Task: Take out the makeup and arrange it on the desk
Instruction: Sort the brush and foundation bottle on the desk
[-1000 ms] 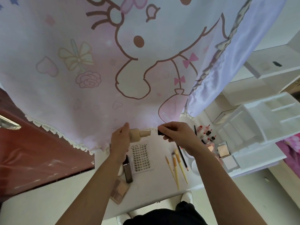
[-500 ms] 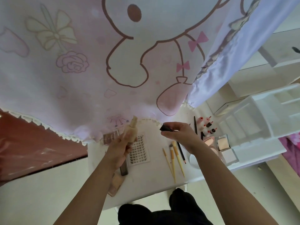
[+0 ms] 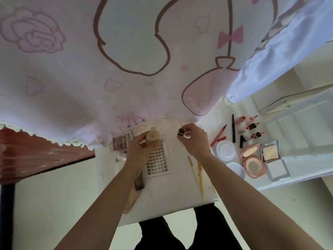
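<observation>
My left hand (image 3: pixel 139 149) grips a beige foundation bottle (image 3: pixel 152 135), held upright above the white desk (image 3: pixel 169 201). Apart from it to the right, my right hand (image 3: pixel 193 139) pinches the bottle's dark cap (image 3: pixel 181 131), its open end facing me. Under the hands lies a white false-lash tray (image 3: pixel 158 159). An eyeshadow palette (image 3: pixel 122 141) sits at the far left, and a dark tube (image 3: pixel 139 182) and beige compact (image 3: pixel 130 199) lie under my left forearm. Yellow-handled brushes (image 3: pixel 201 179) lie under my right wrist.
To the right lie a red pen (image 3: pixel 218 138), a black pencil (image 3: pixel 233 128), small nail-polish bottles (image 3: pixel 249 127), a white round jar (image 3: pixel 225 150), a pink powder compact (image 3: pixel 252 163) and a mirrored compact (image 3: pixel 273 160). A pink cartoon curtain (image 3: pixel 126 60) hangs over the desk's far edge.
The view has tilted down and closer to the desk. My left hand turned the bottle from sideways to upright. My right hand has drawn the cap away and turned its opening toward me.
</observation>
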### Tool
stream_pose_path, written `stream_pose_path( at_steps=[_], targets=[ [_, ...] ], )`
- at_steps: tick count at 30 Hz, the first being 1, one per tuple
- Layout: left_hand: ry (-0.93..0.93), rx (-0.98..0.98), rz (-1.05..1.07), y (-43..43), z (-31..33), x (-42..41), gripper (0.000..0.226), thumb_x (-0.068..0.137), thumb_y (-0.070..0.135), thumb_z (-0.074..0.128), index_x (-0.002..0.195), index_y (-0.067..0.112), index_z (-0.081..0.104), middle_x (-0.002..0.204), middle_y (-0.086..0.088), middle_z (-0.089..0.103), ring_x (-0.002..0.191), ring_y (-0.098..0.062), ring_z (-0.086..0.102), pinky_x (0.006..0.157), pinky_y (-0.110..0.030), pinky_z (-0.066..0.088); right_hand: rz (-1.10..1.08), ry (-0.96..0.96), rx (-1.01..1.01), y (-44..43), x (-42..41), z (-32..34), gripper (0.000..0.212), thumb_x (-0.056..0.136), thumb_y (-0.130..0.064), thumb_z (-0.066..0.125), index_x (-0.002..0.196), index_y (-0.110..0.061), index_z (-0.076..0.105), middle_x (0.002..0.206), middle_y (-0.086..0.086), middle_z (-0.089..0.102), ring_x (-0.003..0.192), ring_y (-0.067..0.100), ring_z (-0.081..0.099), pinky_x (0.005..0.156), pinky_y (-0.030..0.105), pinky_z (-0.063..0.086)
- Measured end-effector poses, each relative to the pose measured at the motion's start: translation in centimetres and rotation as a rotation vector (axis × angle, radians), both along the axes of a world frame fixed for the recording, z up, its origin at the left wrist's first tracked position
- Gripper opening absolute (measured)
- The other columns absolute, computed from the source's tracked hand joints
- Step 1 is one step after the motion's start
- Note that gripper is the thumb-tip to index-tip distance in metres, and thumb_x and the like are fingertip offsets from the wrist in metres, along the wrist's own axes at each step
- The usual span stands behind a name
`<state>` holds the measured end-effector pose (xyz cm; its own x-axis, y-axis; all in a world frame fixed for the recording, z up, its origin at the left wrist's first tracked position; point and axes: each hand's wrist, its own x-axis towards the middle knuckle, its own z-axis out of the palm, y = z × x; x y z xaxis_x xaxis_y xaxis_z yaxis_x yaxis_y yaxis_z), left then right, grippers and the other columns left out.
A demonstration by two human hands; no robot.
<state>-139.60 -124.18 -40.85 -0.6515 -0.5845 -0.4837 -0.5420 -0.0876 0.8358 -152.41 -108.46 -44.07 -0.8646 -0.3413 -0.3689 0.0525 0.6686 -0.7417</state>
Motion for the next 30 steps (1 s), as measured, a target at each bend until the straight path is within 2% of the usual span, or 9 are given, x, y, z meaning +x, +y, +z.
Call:
stream_pose_path(
  at_steps=[3, 5, 9, 14, 19, 21, 23, 26, 30],
  targets=[
    [-0.016, -0.062, -0.005, -0.3, -1.5, -1.5, 0.03, 0.077, 0.031, 0.083, 0.106, 0.031, 0.074, 0.098, 0.013, 0.075, 0.096, -0.008, 0.07, 0.094, -0.04, 0.055, 0.049, 0.046, 0.083, -0.4, 0.2, -1.4, 0.028, 0.085, -0.03, 0.073, 0.111, -0.024, 0.064, 0.104, -0.005, 0.069, 0.092, 0.015, 0.065, 0.083, 0.033, 0.053],
    [-0.027, -0.116, -0.037, -0.3, -2.2, -2.5, 0.026, 0.076, 0.032, 0.083, 0.099, 0.04, 0.073, 0.096, 0.016, 0.074, 0.098, -0.008, 0.068, 0.096, -0.042, 0.054, 0.072, 0.085, 0.129, -0.7, 0.2, -2.0, 0.027, 0.085, -0.033, 0.07, 0.11, -0.024, 0.064, 0.102, -0.001, 0.067, 0.09, 0.02, 0.064, 0.079, 0.035, 0.052],
    [-0.028, -0.211, -0.105, -0.1, -3.1, -4.4, 0.034, 0.079, 0.028, 0.081, 0.092, 0.055, 0.066, 0.093, 0.026, 0.069, 0.099, -0.008, 0.065, 0.097, -0.041, 0.052, 0.123, 0.143, 0.166, -1.0, 0.0, -2.5, 0.029, 0.088, -0.032, 0.068, 0.114, -0.019, 0.066, 0.102, 0.004, 0.062, 0.089, 0.025, 0.061, 0.073, 0.03, 0.043],
    [-0.054, -0.313, -0.138, -0.5, -4.3, -6.0, 0.039, 0.081, 0.027, 0.08, 0.119, 0.03, 0.069, 0.103, 0.009, 0.069, 0.104, -0.017, 0.065, 0.096, -0.036, 0.051, 0.139, 0.164, 0.166, -1.0, 0.0, -3.1, 0.031, 0.089, -0.033, 0.068, 0.114, -0.016, 0.067, 0.104, 0.005, 0.06, 0.087, 0.027, 0.061, 0.075, 0.037, 0.051],
    [-0.069, -0.354, -0.167, -0.8, -4.9, -6.1, 0.035, 0.084, 0.033, 0.076, 0.118, 0.029, 0.069, 0.1, 0.008, 0.071, 0.098, -0.014, 0.064, 0.087, -0.028, 0.049, 0.145, 0.148, 0.167, -1.0, 0.1, -3.1, 0.031, 0.09, -0.033, 0.067, 0.115, -0.014, 0.067, 0.108, 0.005, 0.06, 0.089, 0.025, 0.061, 0.079, 0.036, 0.053],
    [-0.085, -0.342, -0.175, -1.0, -5.1, -6.1, 0.038, 0.083, 0.034, 0.076, 0.12, 0.028, 0.069, 0.103, 0.007, 0.072, 0.098, -0.013, 0.065, 0.088, -0.028, 0.049, 0.142, 0.137, 0.173, -1.2, 0.1, -3.0, 0.032, 0.09, -0.033, 0.067, 0.115, -0.013, 0.067, 0.109, 0.006, 0.059, 0.09, 0.025, 0.061, 0.079, 0.035, 0.052],
    [-0.09, -0.339, -0.205, -1.2, -5.1, -6.1, 0.041, 0.083, 0.031, 0.076, 0.123, 0.027, 0.068, 0.109, 0.004, 0.073, 0.101, -0.014, 0.064, 0.09, -0.03, 0.05, 0.149, 0.121, 0.19, -1.4, 0.1, -2.7, 0.035, 0.09, -0.034, 0.067, 0.118, -0.013, 0.064, 0.111, 0.007, 0.057, 0.093, 0.026, 0.06, 0.082, 0.034, 0.051],
    [-0.105, -0.436, -0.295, -1.3, -4.3, -5.3, 0.044, 0.085, 0.02, 0.073, 0.128, 0.021, 0.064, 0.117, 0.0, 0.069, 0.103, -0.014, 0.06, 0.087, -0.027, 0.043, 0.173, 0.079, 0.226, -1.5, 0.2, -1.9, 0.051, 0.088, -0.035, 0.071, 0.131, -0.012, 0.055, 0.118, 0.008, 0.054, 0.102, 0.027, 0.059, 0.087, 0.035, 0.05],
    [-0.092, -0.427, -0.166, -1.3, -2.8, -1.4, 0.051, 0.087, 0.019, 0.071, 0.135, 0.02, 0.055, 0.131, 0.001, 0.059, 0.117, -0.017, 0.055, 0.1, -0.038, 0.048, 0.112, 0.049, 0.197, -0.9, 1.3, -0.2, 0.057, 0.09, -0.025, 0.065, 0.142, -0.015, 0.045, 0.127, 0.007, 0.05, 0.109, 0.024, 0.059, 0.092, 0.04, 0.052]
  ],
)
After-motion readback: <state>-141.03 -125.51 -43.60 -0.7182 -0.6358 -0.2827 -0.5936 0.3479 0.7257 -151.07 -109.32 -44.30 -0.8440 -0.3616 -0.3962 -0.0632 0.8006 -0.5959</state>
